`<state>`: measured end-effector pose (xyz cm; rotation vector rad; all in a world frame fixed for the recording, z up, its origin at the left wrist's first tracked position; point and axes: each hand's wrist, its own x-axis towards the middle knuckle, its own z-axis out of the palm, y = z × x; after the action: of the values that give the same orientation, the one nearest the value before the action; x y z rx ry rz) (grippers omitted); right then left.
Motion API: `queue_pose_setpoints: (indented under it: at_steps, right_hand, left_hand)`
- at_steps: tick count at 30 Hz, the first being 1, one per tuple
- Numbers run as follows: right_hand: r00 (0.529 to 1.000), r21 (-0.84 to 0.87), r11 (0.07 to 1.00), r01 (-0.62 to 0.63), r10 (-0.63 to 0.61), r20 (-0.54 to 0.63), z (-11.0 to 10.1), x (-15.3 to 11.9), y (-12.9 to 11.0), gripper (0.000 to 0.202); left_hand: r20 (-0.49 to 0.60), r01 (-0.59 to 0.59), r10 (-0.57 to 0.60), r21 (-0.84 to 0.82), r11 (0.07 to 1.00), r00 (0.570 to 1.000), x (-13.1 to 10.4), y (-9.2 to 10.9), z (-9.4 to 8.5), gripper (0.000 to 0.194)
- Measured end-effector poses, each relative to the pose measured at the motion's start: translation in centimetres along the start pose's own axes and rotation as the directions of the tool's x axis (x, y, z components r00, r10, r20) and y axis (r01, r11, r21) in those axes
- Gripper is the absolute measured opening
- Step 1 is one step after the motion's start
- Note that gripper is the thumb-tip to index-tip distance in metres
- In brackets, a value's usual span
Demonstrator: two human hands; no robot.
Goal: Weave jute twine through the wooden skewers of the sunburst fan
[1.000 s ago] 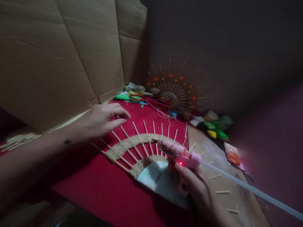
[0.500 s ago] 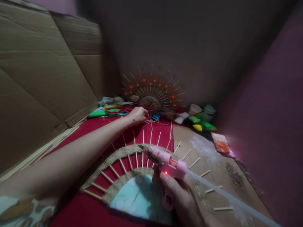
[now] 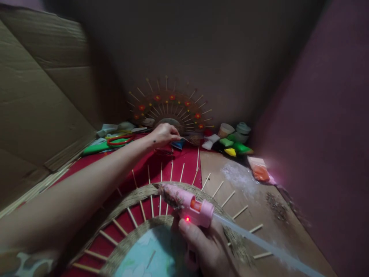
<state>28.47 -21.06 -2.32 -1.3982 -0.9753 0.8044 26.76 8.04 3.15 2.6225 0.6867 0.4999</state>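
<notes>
In my right hand (image 3: 206,240) is a pink glue gun (image 3: 187,204), its stained nozzle pointing left and a red light lit on its side. A long clear glue stick (image 3: 253,240) trails from its back. Below the gun lies a half-round piece with braided straw bands (image 3: 141,192), thin wooden sticks (image 3: 134,217) fanning outward, and a light blue floral centre (image 3: 137,256). My left hand (image 3: 165,134) reaches to the back of the red surface, fingertips pinched on a thin cord (image 3: 186,139). A blue packet (image 3: 178,144) lies beneath those fingers.
Against the back wall stands a finished-looking fan-shaped piece (image 3: 170,102) with orange flowers. Red-handled scissors (image 3: 119,140) rest at back left beside a cardboard sheet (image 3: 52,96). Coloured packets (image 3: 240,148), a cup (image 3: 225,130) and an orange packet (image 3: 261,173) sit at right.
My left hand has lifted slightly from the tangled cords, drawing a thin strand up. The view has shifted right; the glue gun stays above the straw band.
</notes>
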Motion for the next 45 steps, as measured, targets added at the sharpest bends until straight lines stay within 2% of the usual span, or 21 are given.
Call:
queue_pose_setpoints:
  at_steps: [3,5,9,12,14,19,23,25,28,30,33,37,41,45]
  right_hand:
    - [0.987,0.133,0.981,-0.143,0.130,0.096,0.0,-0.1,0.2,0.038]
    - [0.976,0.204,0.957,-0.206,0.185,0.118,0.0,-0.2,0.3,0.042]
    - [0.977,0.276,0.939,-0.206,0.181,0.113,0.0,-0.2,0.2,0.040]
    - [0.982,0.277,0.943,-0.186,0.171,0.078,0.1,-0.3,0.1,0.037]
    - [0.983,0.269,0.946,-0.181,0.170,0.063,0.2,-0.3,0.2,0.037]
    - [0.985,0.279,0.945,-0.173,0.167,0.045,0.3,-0.3,0.8,0.039]
    - [0.989,0.262,0.953,-0.151,0.147,0.035,0.2,-0.3,0.8,0.037]
    - [0.990,0.258,0.957,-0.136,0.137,0.011,0.2,-0.3,0.7,0.036]
    - [0.990,0.236,0.961,-0.140,0.139,0.022,0.1,-0.3,0.9,0.037]
    - [0.986,0.225,0.960,-0.164,0.156,0.051,0.0,-0.4,1.0,0.038]
    - [0.984,0.219,0.960,-0.176,0.172,0.040,0.1,-0.5,0.9,0.039]
    - [0.986,0.207,0.964,-0.165,0.164,0.026,0.3,-0.6,0.6,0.041]
    - [0.986,0.213,0.963,-0.164,0.161,0.032,0.4,-0.6,0.6,0.041]
    - [0.989,0.206,0.968,-0.144,0.144,0.014,0.2,-0.6,0.9,0.037]
  left_hand:
    - [0.015,0.021,-0.020,-0.055,0.998,1.000,0.2,1.3,-1.6,0.022]
    - [0.028,0.019,-0.016,-0.105,0.994,0.999,0.4,1.9,-2.1,0.020]
    - [0.045,0.048,-0.039,-0.225,0.973,0.998,0.7,2.6,-2.2,0.015]
    - [0.068,0.099,-0.082,-0.327,0.940,0.994,0.8,2.8,-2.7,0.021]
    - [0.041,0.090,-0.081,-0.330,0.940,0.996,0.7,2.8,-3.4,0.025]
    - [-0.005,0.060,-0.062,-0.211,0.976,0.998,-0.4,2.6,-5.6,0.030]
    - [-0.038,0.102,-0.100,0.029,0.994,0.994,-1.6,2.0,-7.6,0.035]
    - [-0.056,0.122,-0.114,0.160,0.980,0.992,-2.3,0.9,-8.6,0.037]
    - [-0.087,0.231,-0.214,0.371,0.900,0.973,-3.7,-1.7,-9.8,0.034]
    - [-0.125,0.319,-0.293,0.388,0.865,0.948,-5.1,-3.5,-10.0,0.032]
    - [-0.110,0.361,-0.344,0.303,0.882,0.932,-7.7,-5.2,-9.1,0.025]
    - [0.025,0.275,-0.284,0.178,0.945,0.959,-9.9,-4.7,-5.7,0.022]
    - [0.097,0.172,-0.176,0.046,0.984,0.980,-9.5,-2.7,-1.4,0.024]
    - [0.086,0.187,-0.187,0.015,0.982,0.979,-7.6,-1.6,1.9,0.023]
